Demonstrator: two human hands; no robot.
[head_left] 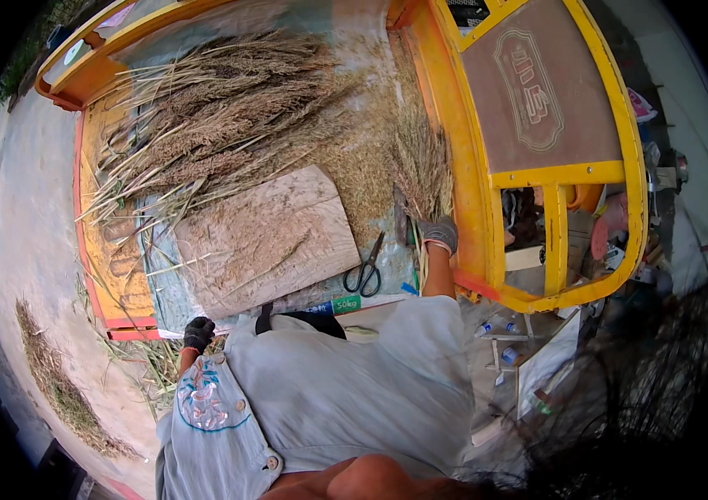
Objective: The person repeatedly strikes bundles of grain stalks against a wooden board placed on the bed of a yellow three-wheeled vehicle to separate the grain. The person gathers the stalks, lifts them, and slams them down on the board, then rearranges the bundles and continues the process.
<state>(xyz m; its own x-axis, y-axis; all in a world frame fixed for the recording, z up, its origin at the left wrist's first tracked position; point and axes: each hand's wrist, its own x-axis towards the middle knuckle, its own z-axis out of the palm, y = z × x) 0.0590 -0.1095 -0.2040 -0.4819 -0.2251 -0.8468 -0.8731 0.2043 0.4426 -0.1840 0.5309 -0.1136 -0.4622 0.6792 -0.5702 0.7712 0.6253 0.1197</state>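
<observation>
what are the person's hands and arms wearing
Both hands wear knit work gloves: a dark one on the left hand and a grey one with a pale cuff band on the right hand. The forearms are bare; a loose pale grey-blue shirt with embroidery covers the upper arms.

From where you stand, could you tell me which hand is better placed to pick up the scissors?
Probably the right hand: it grips a stalk bundle just beside the scissors, while the left hand hangs below the cart edge.
</observation>
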